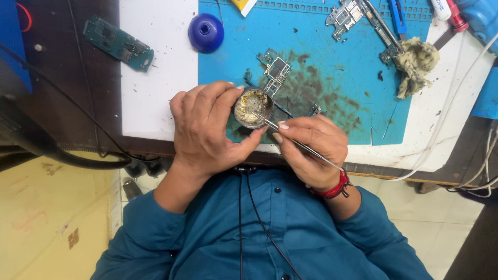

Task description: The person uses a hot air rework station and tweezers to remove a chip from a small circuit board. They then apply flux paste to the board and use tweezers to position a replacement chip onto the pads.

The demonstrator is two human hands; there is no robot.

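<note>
Centrally, left hand [207, 129] wraps a small round tin [253, 108] of yellowish paste, thumb and fingers curled around its rim, at the near edge of the blue mat [337, 67]. Right hand [310, 148] pinches thin metal tweezers [290, 139], tips dipped inside the tin. Small circuit board [276, 70] lies on the mat just beyond the tin

Left hand [207, 127] curled in a grip, right hand [311, 148] pinching.
</note>
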